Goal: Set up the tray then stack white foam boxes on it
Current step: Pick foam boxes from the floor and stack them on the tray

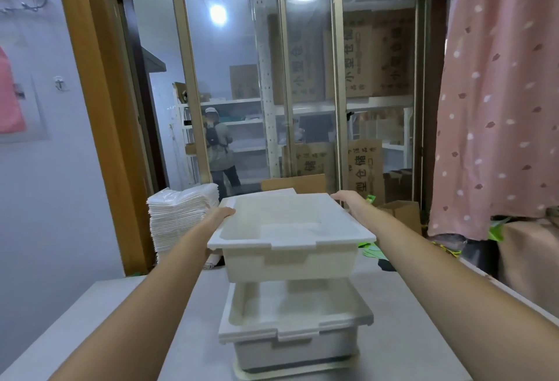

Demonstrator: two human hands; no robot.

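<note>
I hold an open white foam box [289, 259] in the air above the table. My left hand [222, 214] grips its left rim and my right hand [348, 200] grips its right rim. Directly below it sits a second white foam box [296, 347], also open at the top. That lower box rests on a cream tray [251, 376], of which only a thin front lip shows. The held box hangs clear of the lower one, with a gap between them.
The boxes stand on a grey table [121, 314]. A wrapped stack of white sheets [181, 217] sits at the far left. Cardboard boxes [399, 214] and green packets [373, 250] lie beyond. A pink curtain [496, 102] hangs right. Glass doors reflect a person.
</note>
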